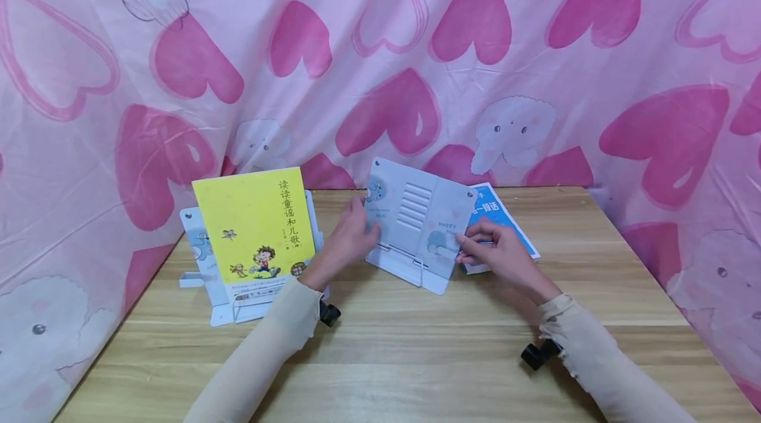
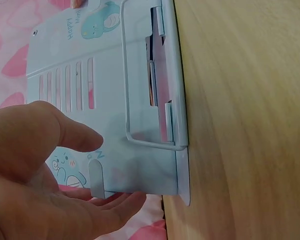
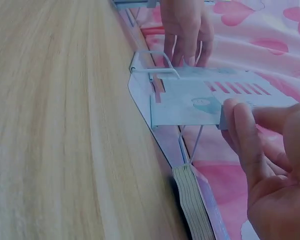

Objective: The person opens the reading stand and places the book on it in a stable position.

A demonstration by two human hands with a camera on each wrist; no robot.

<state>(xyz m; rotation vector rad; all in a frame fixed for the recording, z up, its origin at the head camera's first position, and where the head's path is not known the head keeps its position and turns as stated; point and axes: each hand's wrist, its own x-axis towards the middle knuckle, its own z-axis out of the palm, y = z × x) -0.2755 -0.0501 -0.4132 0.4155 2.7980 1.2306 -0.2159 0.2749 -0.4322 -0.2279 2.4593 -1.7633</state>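
Observation:
A pale blue book stand (image 1: 419, 211) with slots, cartoon animals and a wire page holder (image 2: 126, 75) stands tilted back on the table. My left hand (image 1: 352, 238) holds its left edge, thumb (image 2: 82, 134) in front and fingers behind, beside a small side tab (image 2: 96, 177). At the right edge my right hand (image 1: 502, 252) pinches the other side tab (image 3: 223, 117) between thumb and fingertips. Behind the stand's right side lies a thick blue-covered book (image 1: 499, 215), partly hidden by the stand and my right hand.
On the left, a second book stand (image 1: 202, 258) carries a yellow book (image 1: 250, 225) with a cartoon child on its cover. The wooden table (image 1: 416, 357) reaches back to a pink curtain (image 1: 368, 26) printed with hearts. Black wrist cameras (image 1: 535, 355) hang below the sleeves.

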